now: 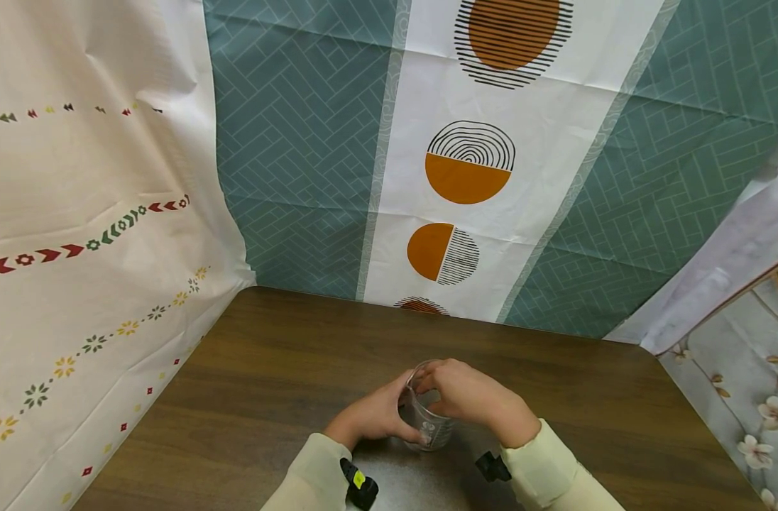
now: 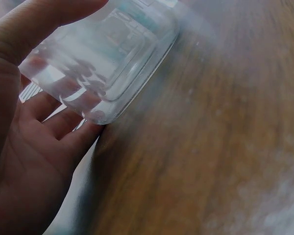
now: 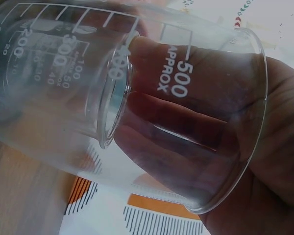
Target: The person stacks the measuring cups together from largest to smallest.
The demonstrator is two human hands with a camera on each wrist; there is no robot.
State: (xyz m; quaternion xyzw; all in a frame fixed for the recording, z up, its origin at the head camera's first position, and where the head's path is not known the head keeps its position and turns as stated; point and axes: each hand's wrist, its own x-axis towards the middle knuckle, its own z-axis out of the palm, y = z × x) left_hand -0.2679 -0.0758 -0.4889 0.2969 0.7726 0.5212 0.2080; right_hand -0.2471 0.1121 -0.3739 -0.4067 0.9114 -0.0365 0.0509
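Observation:
A large clear glass beaker (image 1: 435,429) with white markings up to 500 stands at the front middle of the wooden table. My left hand (image 1: 381,411) holds it round its side; in the left wrist view the thumb and fingers wrap the beaker's wall (image 2: 152,44) near its base. Inside the large beaker sits a smaller glass beaker (image 3: 54,73), marked in tens up to 100. My right hand (image 1: 468,394) reaches down through the large beaker's mouth, and its fingers (image 3: 161,112) pinch the small beaker's rim. Whether the small beaker touches the bottom is unclear.
The brown wooden table (image 1: 267,355) extends round both hands. Behind it hangs a green and white patterned cloth (image 1: 299,142); a cream cloth (image 1: 108,284) borders the left side and a floral cloth (image 1: 747,397) the right.

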